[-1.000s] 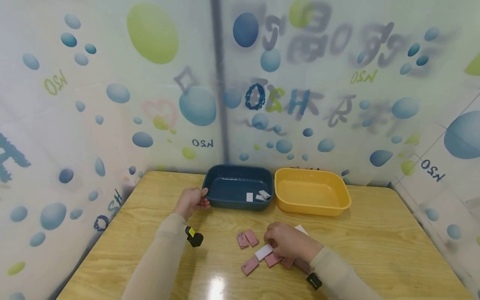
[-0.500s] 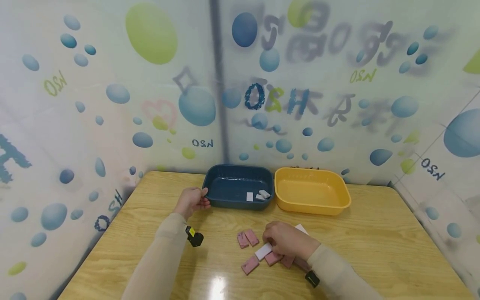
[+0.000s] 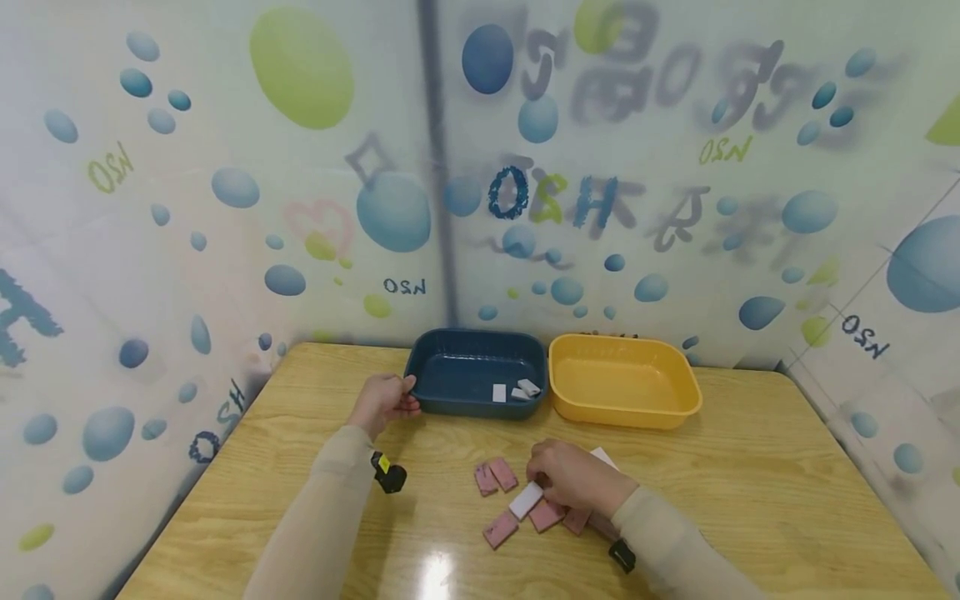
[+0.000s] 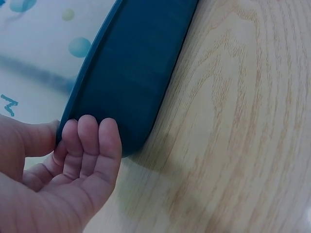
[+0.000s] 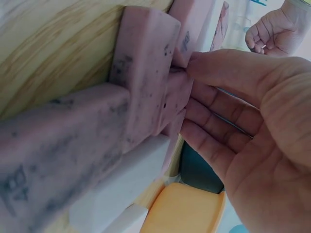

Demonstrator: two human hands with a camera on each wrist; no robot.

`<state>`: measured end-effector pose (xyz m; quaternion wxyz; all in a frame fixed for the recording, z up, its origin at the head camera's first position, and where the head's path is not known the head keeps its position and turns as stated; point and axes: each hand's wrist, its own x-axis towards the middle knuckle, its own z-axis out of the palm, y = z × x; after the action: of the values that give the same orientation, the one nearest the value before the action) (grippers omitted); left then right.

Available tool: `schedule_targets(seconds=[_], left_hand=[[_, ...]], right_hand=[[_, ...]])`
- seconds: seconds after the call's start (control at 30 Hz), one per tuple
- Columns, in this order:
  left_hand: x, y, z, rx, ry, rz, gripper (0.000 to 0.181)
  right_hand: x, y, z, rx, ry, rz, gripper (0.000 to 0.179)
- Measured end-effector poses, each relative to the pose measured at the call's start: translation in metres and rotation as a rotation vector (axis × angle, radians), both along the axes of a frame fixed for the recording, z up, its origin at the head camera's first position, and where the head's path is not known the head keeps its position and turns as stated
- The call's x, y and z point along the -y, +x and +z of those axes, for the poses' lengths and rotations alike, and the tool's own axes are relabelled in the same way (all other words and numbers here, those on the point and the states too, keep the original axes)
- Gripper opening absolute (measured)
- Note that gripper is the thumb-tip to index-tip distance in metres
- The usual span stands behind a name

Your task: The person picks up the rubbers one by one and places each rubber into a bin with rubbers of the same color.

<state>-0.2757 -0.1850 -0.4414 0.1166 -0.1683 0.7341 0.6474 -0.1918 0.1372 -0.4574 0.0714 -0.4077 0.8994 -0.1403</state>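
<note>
My left hand (image 3: pixel 384 404) grips the front left corner of a dark blue tub (image 3: pixel 457 407), thumb over the rim and fingers against its outer wall in the left wrist view. Over a loose group of blocks, my right hand (image 3: pixel 573 477) pinches one end of a white block (image 3: pixel 527 502). Its fingertips overlap that end, and the thumb lies right beside a pink block (image 5: pixel 188 36) in the right wrist view. More pink blocks lie under and beside the hand, including one (image 3: pixel 546 517) below the fingers. The far fingertips are partly hidden.
Several small white blocks (image 3: pixel 528 388) lie in the blue tub. A yellow tub (image 3: pixel 626 417) stands right beside it. Pink blocks (image 3: pixel 502 474) lie left of the right hand, with another (image 3: pixel 500 530) nearer. A white block (image 3: pixel 602 457) shows behind the right hand.
My right hand has shifted very slightly away from me, and the white block at its fingertips has turned a little. The left hand and the blue tub stay in place.
</note>
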Motion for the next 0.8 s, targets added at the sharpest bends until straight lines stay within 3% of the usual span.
schedule_targets(seconds=[0.27,0.5,0.8], left_hand=[[0.001,0.000,-0.001,-0.001,0.003,-0.001,0.021],[0.001,0.000,-0.003,0.003,0.012,0.010,0.021],[0.002,-0.001,-0.003,0.000,0.025,0.011,0.020]], right_hand=[[-0.002,-0.001,-0.001,-0.003,-0.026,0.008,0.013],[-0.008,-0.007,-0.002,0.116,-0.083,-0.036,0.015],[-0.017,-0.014,0.002,0.175,-0.202,-0.042,0.019]])
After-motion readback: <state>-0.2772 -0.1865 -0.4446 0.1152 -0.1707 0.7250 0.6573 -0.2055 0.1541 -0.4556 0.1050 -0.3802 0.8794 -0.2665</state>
